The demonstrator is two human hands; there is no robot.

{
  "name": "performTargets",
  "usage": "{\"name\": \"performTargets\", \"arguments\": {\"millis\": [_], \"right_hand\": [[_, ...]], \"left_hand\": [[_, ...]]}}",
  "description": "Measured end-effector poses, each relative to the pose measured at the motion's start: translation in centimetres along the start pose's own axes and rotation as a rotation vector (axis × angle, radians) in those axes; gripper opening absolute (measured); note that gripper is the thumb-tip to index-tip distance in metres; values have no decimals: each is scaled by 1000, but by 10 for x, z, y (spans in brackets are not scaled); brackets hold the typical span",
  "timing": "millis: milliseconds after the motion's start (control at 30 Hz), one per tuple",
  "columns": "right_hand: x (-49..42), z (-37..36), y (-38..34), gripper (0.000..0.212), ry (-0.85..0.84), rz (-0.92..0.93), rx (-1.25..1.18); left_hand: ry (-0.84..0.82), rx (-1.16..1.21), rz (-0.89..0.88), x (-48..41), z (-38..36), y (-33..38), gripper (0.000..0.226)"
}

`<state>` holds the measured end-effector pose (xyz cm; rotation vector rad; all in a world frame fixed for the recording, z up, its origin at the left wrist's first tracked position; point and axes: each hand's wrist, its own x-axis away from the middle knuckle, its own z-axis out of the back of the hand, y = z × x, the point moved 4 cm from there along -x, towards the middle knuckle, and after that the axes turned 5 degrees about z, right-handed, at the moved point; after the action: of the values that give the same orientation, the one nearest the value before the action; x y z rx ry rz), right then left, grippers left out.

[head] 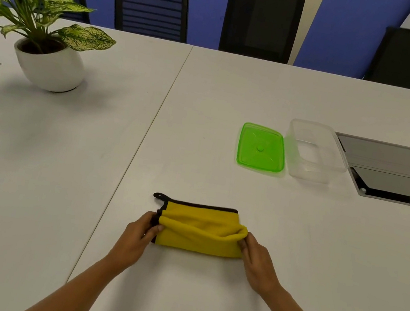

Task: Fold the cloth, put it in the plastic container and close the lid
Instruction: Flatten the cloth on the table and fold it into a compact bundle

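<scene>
The white table (203,128) carries all items, with black chairs (261,21) along its far edge. A potted plant (49,58) stands near the far-left corner. The clear plastic container (315,152) sits open toward the right edge, with the green lid (261,147) flat beside it, touching its left wall. The yellow cloth (199,233), partly folded, lies near the front edge. The left hand (140,234) pinches its left end; the right hand (258,259) pinches its right end, fingers closed on fabric.
</scene>
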<state>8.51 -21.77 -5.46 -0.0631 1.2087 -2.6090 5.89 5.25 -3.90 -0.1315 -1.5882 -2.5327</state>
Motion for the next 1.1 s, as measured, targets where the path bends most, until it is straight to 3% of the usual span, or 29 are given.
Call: {"name": "performTargets", "arguments": {"millis": [133, 267, 333, 433, 633, 900, 1100], "right_hand": [[9, -4, 2, 49, 114, -60, 30], [13, -8, 3, 23, 133, -172, 157], [12, -9, 0, 21, 111, -218, 219], [8, -10, -7, 22, 92, -274, 254], [4, -14, -16, 23, 105, -247, 97], [-9, -15, -22, 40, 29, -360, 453], [-4, -26, -18, 38, 36, -415, 504]], "left_hand": [[70, 44, 47, 10, -15, 5, 22], [165, 10, 84, 14, -25, 7, 18], [209, -16, 110, 15, -27, 6, 12], [258, -56, 153, 16, -30, 4, 16], [289, -118, 260, 11, -36, 0, 30], [300, -135, 383, 5, -35, 2, 30], [345, -201, 353, 3, -37, 2, 28]]}}
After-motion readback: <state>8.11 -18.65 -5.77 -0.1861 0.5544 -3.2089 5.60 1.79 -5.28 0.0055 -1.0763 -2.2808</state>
